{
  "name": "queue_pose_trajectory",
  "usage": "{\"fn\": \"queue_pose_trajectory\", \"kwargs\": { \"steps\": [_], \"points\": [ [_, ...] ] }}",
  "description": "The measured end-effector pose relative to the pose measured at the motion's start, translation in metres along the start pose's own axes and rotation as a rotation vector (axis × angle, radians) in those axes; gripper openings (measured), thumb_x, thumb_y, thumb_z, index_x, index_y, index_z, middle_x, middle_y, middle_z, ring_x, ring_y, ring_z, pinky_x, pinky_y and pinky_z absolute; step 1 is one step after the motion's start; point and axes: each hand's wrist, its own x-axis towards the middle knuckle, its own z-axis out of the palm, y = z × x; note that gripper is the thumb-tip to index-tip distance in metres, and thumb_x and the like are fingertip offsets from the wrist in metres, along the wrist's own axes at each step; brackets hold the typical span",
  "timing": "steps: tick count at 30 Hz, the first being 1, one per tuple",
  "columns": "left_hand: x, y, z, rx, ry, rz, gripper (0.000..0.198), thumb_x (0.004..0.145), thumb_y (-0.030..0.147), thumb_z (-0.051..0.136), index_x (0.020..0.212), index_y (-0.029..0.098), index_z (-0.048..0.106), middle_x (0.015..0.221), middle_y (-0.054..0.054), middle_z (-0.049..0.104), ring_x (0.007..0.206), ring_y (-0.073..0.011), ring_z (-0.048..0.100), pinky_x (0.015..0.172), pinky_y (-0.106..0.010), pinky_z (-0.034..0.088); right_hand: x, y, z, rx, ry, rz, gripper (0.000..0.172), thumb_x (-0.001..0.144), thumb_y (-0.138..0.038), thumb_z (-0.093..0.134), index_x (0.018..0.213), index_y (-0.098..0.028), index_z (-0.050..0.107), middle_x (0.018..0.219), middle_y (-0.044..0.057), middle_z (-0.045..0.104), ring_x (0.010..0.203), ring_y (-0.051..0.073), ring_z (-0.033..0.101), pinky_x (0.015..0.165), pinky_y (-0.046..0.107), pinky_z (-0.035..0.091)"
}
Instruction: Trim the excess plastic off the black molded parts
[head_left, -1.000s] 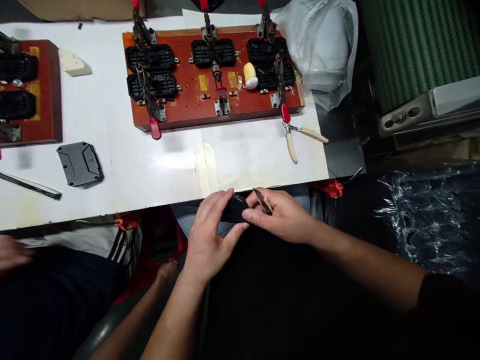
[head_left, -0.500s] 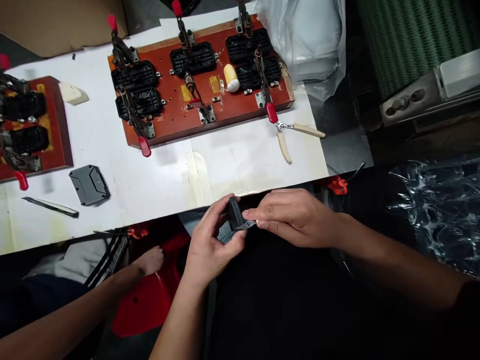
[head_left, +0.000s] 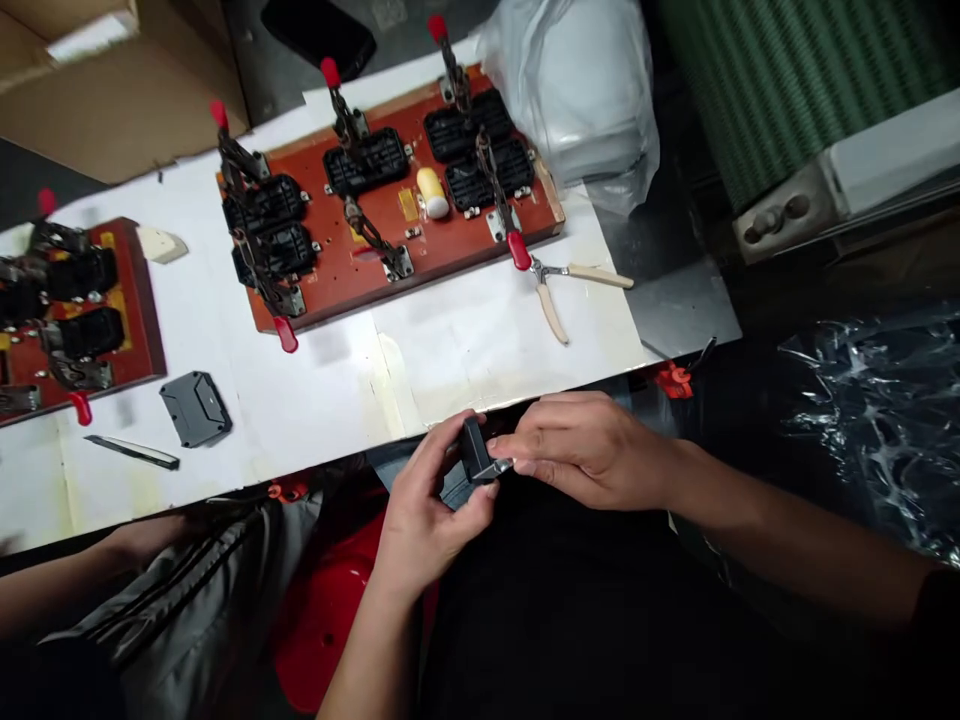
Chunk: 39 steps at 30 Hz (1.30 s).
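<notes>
My left hand (head_left: 424, 525) grips a small dark grey plastic casing (head_left: 472, 450) just off the table's front edge, thumb below and fingers behind. At its lower right corner, my right hand (head_left: 600, 455) pinches a small shiny piece (head_left: 503, 466) that looks like a blade; most of it is hidden by the fingertips. A similar grey plastic cover (head_left: 196, 410) lies on the table to the left, beside a slim knife-like tool (head_left: 133, 452). Pliers with cream handles (head_left: 553, 315) rest spread on the white table top.
A red-brown fixture board (head_left: 322, 290) holds black plastic parts under toggle clamps; a yellow-and-white plug (head_left: 432, 193) stands on it. Another fixture (head_left: 146, 310) is at left. A plastic bag (head_left: 577, 90) sits back right. A co-worker's arm (head_left: 90, 575) reaches in at lower left.
The view has shifted, so the table's things appear lower. My hands keep the same hold on the casing. The co-worker's arm has moved left and up towards the table edge.
</notes>
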Motion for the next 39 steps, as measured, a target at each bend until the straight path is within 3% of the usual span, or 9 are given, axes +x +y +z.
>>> {"fn": "queue_pose_trajectory", "kwargs": {
  "steps": [6, 12, 16, 22, 25, 29, 32, 35, 39],
  "points": [
    [-0.001, -0.004, -0.001, -0.001, -0.025, 0.056, 0.068, 0.088, 0.018, 0.075, 0.151, 0.031, 0.053, 0.146, -0.012, 0.062, 0.13, -0.0323, 0.065, 0.113, -0.049, 0.054, 0.007, 0.005, -0.004, -0.032, 0.011, 0.003, 0.029, 0.107, -0.027, 0.057, 0.131, -0.019, 0.07, 0.104, 0.007, 0.076, 0.093, 0.017, 0.07, 0.086, 0.031, 0.054],
    [-0.014, -0.007, 0.001, -0.145, -0.088, 0.112, 0.073, 0.086, 0.016, 0.076, 0.153, 0.03, 0.051, 0.145, -0.014, 0.063, 0.136, -0.0336, 0.06, 0.114, -0.046, 0.053, 0.034, 0.027, -0.01, -0.342, 0.093, 0.396, 0.031, 0.108, -0.03, 0.053, 0.134, -0.022, 0.069, 0.125, 0.005, 0.075, 0.111, 0.022, 0.07, 0.092, 0.033, 0.051],
    [-0.018, -0.008, -0.006, -0.241, -0.073, 0.133, 0.07, 0.088, 0.016, 0.075, 0.152, 0.03, 0.051, 0.146, -0.012, 0.062, 0.139, -0.0307, 0.059, 0.117, -0.043, 0.051, 0.064, 0.033, -0.003, -0.475, 0.039, 0.502, 0.024, 0.106, -0.034, 0.055, 0.122, -0.022, 0.067, 0.115, 0.003, 0.076, 0.101, 0.025, 0.07, 0.083, 0.035, 0.049],
    [-0.03, -0.022, -0.019, -0.321, 0.032, 0.156, 0.07, 0.089, 0.018, 0.077, 0.152, 0.032, 0.052, 0.15, -0.011, 0.058, 0.142, -0.0317, 0.054, 0.119, -0.048, 0.047, 0.097, 0.059, 0.024, -0.726, 0.127, 0.333, 0.02, 0.102, -0.031, 0.061, 0.117, -0.019, 0.069, 0.115, 0.011, 0.07, 0.113, 0.033, 0.059, 0.099, 0.047, 0.045],
    [-0.035, -0.032, -0.021, -0.365, 0.21, 0.076, 0.066, 0.087, 0.023, 0.083, 0.146, 0.032, 0.055, 0.144, -0.01, 0.062, 0.138, -0.0291, 0.058, 0.12, -0.047, 0.045, 0.097, 0.042, 0.032, -0.597, 0.235, 0.248, 0.027, 0.102, -0.031, 0.061, 0.125, -0.017, 0.066, 0.126, 0.015, 0.063, 0.123, 0.033, 0.054, 0.108, 0.05, 0.043],
    [-0.024, -0.048, -0.025, -0.486, 0.536, -0.129, 0.064, 0.079, 0.037, 0.09, 0.133, 0.027, 0.056, 0.125, -0.008, 0.069, 0.115, -0.0229, 0.069, 0.103, -0.036, 0.056, 0.091, -0.006, 0.052, -0.005, -0.196, 0.225, 0.022, 0.103, -0.032, 0.061, 0.123, -0.024, 0.064, 0.113, 0.006, 0.069, 0.099, 0.019, 0.066, 0.089, 0.032, 0.055],
    [-0.007, -0.056, -0.037, -0.626, 0.582, -0.173, 0.064, 0.082, 0.045, 0.086, 0.134, 0.026, 0.054, 0.125, -0.008, 0.07, 0.112, -0.0212, 0.071, 0.096, -0.031, 0.058, 0.091, -0.018, 0.072, 0.079, -0.408, 0.338, 0.014, 0.1, -0.03, 0.063, 0.111, -0.024, 0.067, 0.095, 0.0, 0.072, 0.076, 0.014, 0.066, 0.071, 0.026, 0.052],
    [0.006, -0.059, -0.057, -0.645, 0.497, -0.164, 0.072, 0.09, 0.049, 0.076, 0.151, 0.03, 0.043, 0.116, -0.006, 0.073, 0.102, -0.0197, 0.075, 0.092, -0.032, 0.059, 0.108, -0.004, 0.069, -0.102, -0.303, 0.43, 0.015, 0.103, -0.028, 0.054, 0.099, -0.023, 0.068, 0.085, -0.001, 0.073, 0.074, 0.014, 0.066, 0.071, 0.026, 0.05],
    [0.022, -0.057, -0.075, -0.208, 0.525, -0.206, 0.059, 0.095, 0.048, 0.066, 0.151, 0.034, 0.051, 0.096, 0.0, 0.073, 0.084, -0.018, 0.074, 0.081, -0.031, 0.055, 0.164, 0.02, 0.017, -0.561, -0.005, 0.42, 0.022, 0.104, -0.032, 0.049, 0.107, -0.022, 0.068, 0.103, 0.005, 0.075, 0.095, 0.022, 0.07, 0.085, 0.034, 0.051]
  ]
}}
